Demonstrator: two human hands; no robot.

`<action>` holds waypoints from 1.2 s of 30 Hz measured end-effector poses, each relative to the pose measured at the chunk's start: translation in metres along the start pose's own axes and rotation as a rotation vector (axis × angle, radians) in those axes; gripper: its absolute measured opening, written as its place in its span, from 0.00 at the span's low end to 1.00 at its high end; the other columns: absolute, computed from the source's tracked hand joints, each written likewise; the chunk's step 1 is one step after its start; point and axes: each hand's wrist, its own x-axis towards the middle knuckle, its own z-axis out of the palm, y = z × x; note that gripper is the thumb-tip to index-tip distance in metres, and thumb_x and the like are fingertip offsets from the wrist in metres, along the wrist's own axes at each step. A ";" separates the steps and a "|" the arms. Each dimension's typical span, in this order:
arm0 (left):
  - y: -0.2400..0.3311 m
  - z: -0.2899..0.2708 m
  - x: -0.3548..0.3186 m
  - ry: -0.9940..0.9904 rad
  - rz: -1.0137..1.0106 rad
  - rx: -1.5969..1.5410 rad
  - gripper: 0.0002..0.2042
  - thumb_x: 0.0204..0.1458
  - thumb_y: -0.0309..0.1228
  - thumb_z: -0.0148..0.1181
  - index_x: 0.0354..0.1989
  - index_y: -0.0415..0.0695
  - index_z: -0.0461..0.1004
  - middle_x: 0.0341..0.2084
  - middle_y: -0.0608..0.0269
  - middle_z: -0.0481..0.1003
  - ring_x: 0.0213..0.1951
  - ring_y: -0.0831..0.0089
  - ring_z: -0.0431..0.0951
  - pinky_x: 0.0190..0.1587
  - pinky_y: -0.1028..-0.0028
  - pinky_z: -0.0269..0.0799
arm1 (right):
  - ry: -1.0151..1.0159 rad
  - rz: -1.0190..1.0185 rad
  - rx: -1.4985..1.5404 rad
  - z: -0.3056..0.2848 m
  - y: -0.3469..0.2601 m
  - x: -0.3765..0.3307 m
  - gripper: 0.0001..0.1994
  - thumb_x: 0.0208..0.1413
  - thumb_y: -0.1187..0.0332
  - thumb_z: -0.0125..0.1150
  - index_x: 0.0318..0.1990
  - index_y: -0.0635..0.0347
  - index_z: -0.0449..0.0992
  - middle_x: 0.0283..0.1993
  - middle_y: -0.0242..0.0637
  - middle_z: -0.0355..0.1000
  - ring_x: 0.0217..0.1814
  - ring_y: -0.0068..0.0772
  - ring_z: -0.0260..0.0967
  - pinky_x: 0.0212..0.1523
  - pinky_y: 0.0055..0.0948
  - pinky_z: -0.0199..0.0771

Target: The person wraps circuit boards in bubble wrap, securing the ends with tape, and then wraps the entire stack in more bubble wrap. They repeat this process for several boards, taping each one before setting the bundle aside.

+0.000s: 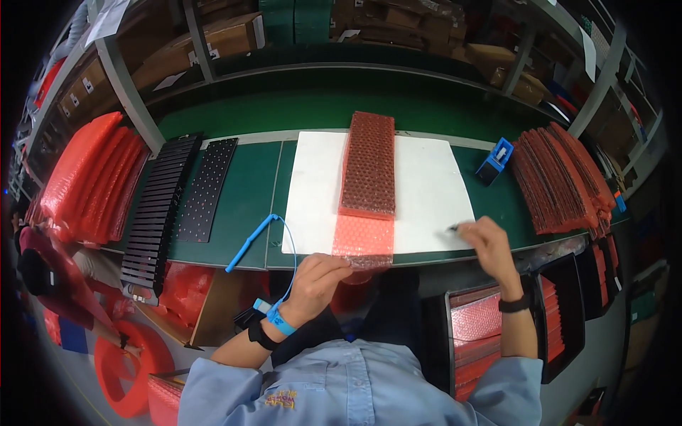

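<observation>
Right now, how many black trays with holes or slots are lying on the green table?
2: a slotted black tray at the table's left edge, and a black tray with small holes beside it. More may be hidden.

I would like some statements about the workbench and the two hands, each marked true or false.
1. The left hand touches the near end of the pink bubble wrap sheet. True.
2. The dark perforated tray lies on the white mat. True.
3. The right hand grips the blue tape dispenser. False: the dispenser stands apart, farther back on the bench.
4. The blue wrist strap is on the right wrist. False: it is on the left wrist.
</observation>
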 end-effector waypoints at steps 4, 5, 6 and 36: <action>0.005 0.001 0.005 0.050 -0.002 -0.004 0.11 0.41 0.13 0.61 0.33 0.40 0.79 0.35 0.60 0.79 0.37 0.62 0.78 0.41 0.66 0.71 | 0.225 -0.271 -0.673 0.003 0.016 -0.001 0.15 0.53 0.75 0.60 0.49 0.58 0.79 0.44 0.44 0.74 0.48 0.45 0.70 0.50 0.37 0.66; 0.003 0.002 0.006 0.065 -0.014 -0.018 0.10 0.41 0.14 0.62 0.33 0.40 0.78 0.34 0.61 0.79 0.37 0.62 0.77 0.41 0.66 0.71 | 0.230 -0.282 -0.666 0.009 0.008 0.008 0.15 0.53 0.75 0.60 0.49 0.58 0.79 0.44 0.44 0.74 0.48 0.45 0.70 0.50 0.37 0.66; 0.003 0.005 0.005 0.079 -0.031 -0.034 0.10 0.41 0.14 0.63 0.33 0.40 0.78 0.33 0.61 0.79 0.37 0.62 0.77 0.41 0.66 0.71 | 0.182 -0.371 -0.498 0.023 -0.006 0.017 0.16 0.54 0.73 0.60 0.51 0.58 0.77 0.49 0.44 0.73 0.52 0.47 0.69 0.54 0.40 0.64; -0.089 0.010 0.152 -0.525 -0.087 -0.083 0.11 0.47 0.33 0.70 0.29 0.39 0.76 0.38 0.56 0.73 0.43 0.62 0.73 0.47 0.68 0.69 | -0.104 0.304 0.388 0.094 -0.048 0.086 0.06 0.59 0.72 0.56 0.35 0.68 0.72 0.33 0.44 0.75 0.34 0.35 0.75 0.37 0.32 0.76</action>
